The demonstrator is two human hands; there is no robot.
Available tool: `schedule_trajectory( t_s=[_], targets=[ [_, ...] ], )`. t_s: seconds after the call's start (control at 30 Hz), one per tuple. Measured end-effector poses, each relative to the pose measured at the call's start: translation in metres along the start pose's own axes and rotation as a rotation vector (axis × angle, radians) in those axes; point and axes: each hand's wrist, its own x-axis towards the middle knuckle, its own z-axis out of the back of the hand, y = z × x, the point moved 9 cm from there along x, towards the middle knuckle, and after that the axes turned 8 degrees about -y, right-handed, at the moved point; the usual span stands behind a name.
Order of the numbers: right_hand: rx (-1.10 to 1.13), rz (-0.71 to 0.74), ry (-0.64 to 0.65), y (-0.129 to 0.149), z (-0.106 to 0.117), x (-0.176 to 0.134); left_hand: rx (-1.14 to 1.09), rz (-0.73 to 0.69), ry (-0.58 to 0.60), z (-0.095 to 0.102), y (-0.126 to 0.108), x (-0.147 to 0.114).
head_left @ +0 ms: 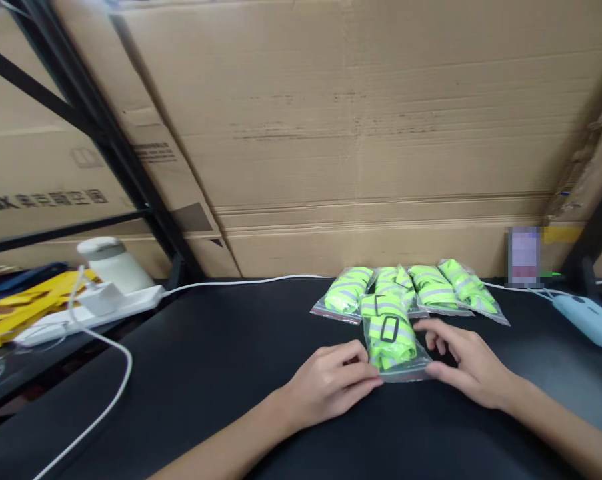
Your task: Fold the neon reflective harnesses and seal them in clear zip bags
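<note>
A clear zip bag (393, 333) lies on the black table, holding a folded neon-yellow reflective strap with grey stripes and a black buckle. Its zip edge faces me. My left hand (333, 380) pinches the bag's near left corner between thumb and fingers. On the other side, my right hand (473, 363) is open, fingers curved and apart, with the thumb at the near right corner and the index fingertip beside the bag's right edge. The far end of this bag overlaps another similar bag (395, 279) behind it.
More bagged neon straps lie in the back row: one at left (348, 293), two at right (433, 287) (471, 290). A white cable (125, 373), power strip (145, 303), pale bottle (115, 263) and yellow straps (41, 300) are left; a light-blue device (588, 320) is right. Cardboard (355, 147) stands behind.
</note>
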Motion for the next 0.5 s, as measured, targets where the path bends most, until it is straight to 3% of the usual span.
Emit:
schedule_trajectory(
  t_s=[0.07, 0.17, 0.27, 0.37, 0.5],
  targets=[
    [0.105, -0.213, -0.025, -0.02, -0.004, 0.001, -0.1, 0.107, -0.006, -0.003, 0.006, 0.002],
    [0.281, -0.316, -0.049, -0.023, -0.016, 0.002, -0.105, 0.148, 0.023, -0.011, 0.004, 0.005],
    [0.341, -0.268, -0.116, -0.008, -0.018, 0.003, -0.033, 0.033, 0.034, -0.015, -0.009, 0.006],
    [0.323, -0.148, -0.245, 0.009, -0.001, 0.009, 0.027, -0.07, -0.015, -0.01, -0.012, 0.011],
    [0.188, -0.107, -0.375, -0.004, 0.025, 0.036, 0.063, -0.013, -0.083, -0.005, 0.022, 0.036]
  ],
)
